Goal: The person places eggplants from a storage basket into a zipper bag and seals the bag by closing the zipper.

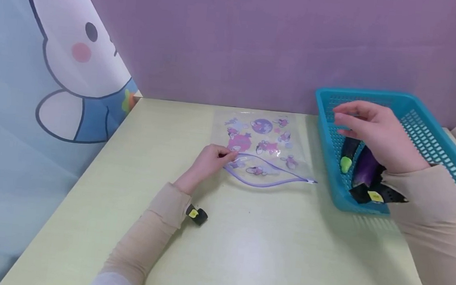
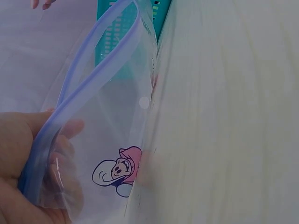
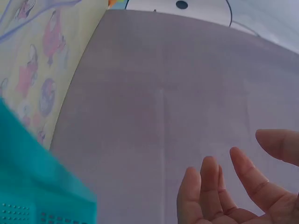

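Observation:
A clear zip bag [image 1: 266,148] with pink and purple cartoon prints lies on the table, its purple-edged mouth spread apart. My left hand [image 1: 208,164] pinches the left end of that mouth, thumb outside the purple strip [image 2: 96,72] and fingers seen through the plastic. A white slider [image 1: 311,181] sits at the right end. Over the teal basket [image 1: 332,183] hovers my right hand [image 1: 381,133], fingers loosely bent and holding nothing. Below it in the basket are a purple eggplant [image 1: 365,167] and a dark, slender vegetable with a green tip [image 1: 346,164], both partly hidden by my hand and wrist.
The pale table [image 1: 243,243] ends at a purple backdrop [image 1: 240,44] just behind the bag. A blue cartoon curtain [image 1: 4,141] hangs on the left. The basket's perforated walls rise at the right of the table.

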Motion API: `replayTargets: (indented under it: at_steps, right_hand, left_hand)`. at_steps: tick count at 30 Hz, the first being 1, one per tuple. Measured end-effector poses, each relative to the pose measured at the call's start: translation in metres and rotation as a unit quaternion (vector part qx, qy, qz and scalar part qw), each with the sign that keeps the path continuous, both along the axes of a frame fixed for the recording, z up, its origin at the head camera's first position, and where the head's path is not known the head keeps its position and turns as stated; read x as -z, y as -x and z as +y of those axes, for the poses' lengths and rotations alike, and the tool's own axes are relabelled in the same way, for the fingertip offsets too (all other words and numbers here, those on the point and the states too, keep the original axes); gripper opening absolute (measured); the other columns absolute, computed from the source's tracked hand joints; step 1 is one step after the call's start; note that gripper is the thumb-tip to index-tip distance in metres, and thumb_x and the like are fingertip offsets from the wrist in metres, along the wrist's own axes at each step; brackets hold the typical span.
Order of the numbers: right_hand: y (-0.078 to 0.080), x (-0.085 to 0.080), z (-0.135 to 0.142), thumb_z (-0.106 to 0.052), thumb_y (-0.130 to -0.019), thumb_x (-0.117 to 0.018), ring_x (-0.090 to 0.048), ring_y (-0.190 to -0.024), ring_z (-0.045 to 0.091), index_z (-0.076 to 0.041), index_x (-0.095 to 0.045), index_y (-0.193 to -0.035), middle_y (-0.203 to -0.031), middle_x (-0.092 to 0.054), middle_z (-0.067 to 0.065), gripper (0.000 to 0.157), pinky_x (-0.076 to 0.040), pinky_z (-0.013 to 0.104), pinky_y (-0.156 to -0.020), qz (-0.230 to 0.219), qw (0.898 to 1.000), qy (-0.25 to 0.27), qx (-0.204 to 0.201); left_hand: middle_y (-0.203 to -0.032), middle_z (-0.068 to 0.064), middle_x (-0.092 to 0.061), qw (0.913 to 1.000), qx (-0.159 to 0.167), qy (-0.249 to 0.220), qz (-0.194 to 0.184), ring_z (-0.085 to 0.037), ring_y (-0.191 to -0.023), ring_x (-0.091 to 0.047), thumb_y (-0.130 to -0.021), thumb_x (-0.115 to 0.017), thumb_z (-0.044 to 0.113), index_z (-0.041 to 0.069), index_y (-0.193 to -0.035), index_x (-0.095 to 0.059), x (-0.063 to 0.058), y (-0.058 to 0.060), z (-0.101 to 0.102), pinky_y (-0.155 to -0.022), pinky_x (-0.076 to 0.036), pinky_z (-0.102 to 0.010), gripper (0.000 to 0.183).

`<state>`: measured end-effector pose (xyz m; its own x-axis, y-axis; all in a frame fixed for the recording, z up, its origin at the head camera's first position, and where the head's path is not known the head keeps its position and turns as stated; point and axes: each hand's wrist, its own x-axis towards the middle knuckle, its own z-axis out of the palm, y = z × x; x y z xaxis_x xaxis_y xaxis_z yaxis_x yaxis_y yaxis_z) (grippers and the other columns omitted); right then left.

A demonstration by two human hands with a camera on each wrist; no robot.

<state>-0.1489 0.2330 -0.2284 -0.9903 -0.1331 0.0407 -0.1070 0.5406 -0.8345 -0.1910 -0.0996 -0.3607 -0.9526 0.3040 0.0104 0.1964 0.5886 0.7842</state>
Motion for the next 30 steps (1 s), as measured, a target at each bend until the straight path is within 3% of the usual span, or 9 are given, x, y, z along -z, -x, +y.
replayTargets:
  at_steps: [5,14,18,24,30]
  right_hand:
    - [0.017,0.010,0.016,-0.041,-0.094,-0.052,-0.054,-0.101,0.001,-0.010,-0.052,-0.129,-0.120,-0.051,-0.013,0.046,-0.050,0.011,-0.075,-0.031,0.999,0.032,0.012]
    - [0.044,0.024,0.039,-0.048,-0.095,-0.044,-0.047,-0.109,0.004,-0.011,-0.038,-0.140,-0.125,-0.043,-0.012,0.058,-0.048,0.013,-0.081,-0.107,0.994,0.021,0.030]
    - [0.053,0.032,0.046,-0.049,-0.096,-0.042,-0.042,-0.118,0.010,-0.010,-0.030,-0.146,-0.137,-0.038,-0.002,0.064,-0.047,0.013,-0.083,-0.136,0.990,0.023,0.042]
    - [0.061,0.043,0.053,-0.043,-0.099,-0.034,-0.032,-0.133,0.021,-0.008,-0.018,-0.151,-0.157,-0.014,0.011,0.064,-0.045,0.015,-0.089,-0.181,0.982,0.036,0.050]
    - [0.067,0.049,0.057,-0.050,-0.096,-0.037,-0.035,-0.129,0.021,-0.006,-0.017,-0.151,-0.154,-0.020,0.011,0.073,-0.046,0.012,-0.083,-0.175,0.983,0.030,0.054]
  left_hand:
    - [-0.059,0.002,-0.044,1.0000,-0.002,-0.001,0.001,-0.012,-0.056,-0.037,-0.096,-0.057,0.026,0.000,-0.072,-0.066,0.001,-0.001,0.000,-0.053,-0.029,-0.022,0.037]
    - [-0.059,0.002,-0.045,1.0000,0.006,-0.005,0.003,-0.012,-0.056,-0.036,-0.096,-0.057,0.026,-0.001,-0.076,-0.068,0.001,0.000,-0.001,-0.052,-0.029,-0.021,0.035]
    - [-0.059,0.001,-0.044,0.9999,0.008,-0.006,0.002,-0.012,-0.056,-0.036,-0.096,-0.057,0.027,-0.001,-0.076,-0.068,0.000,0.000,0.000,-0.052,-0.029,-0.021,0.036]
    - [-0.059,0.001,-0.045,0.9999,0.007,0.002,-0.011,-0.013,-0.058,-0.038,-0.095,-0.057,0.027,0.000,-0.080,-0.070,-0.001,0.000,0.000,-0.053,-0.030,-0.021,0.034]
    - [-0.060,0.001,-0.045,0.9998,0.001,0.004,-0.018,-0.013,-0.059,-0.039,-0.095,-0.057,0.028,0.001,-0.080,-0.070,0.000,-0.001,0.000,-0.054,-0.031,-0.021,0.034]
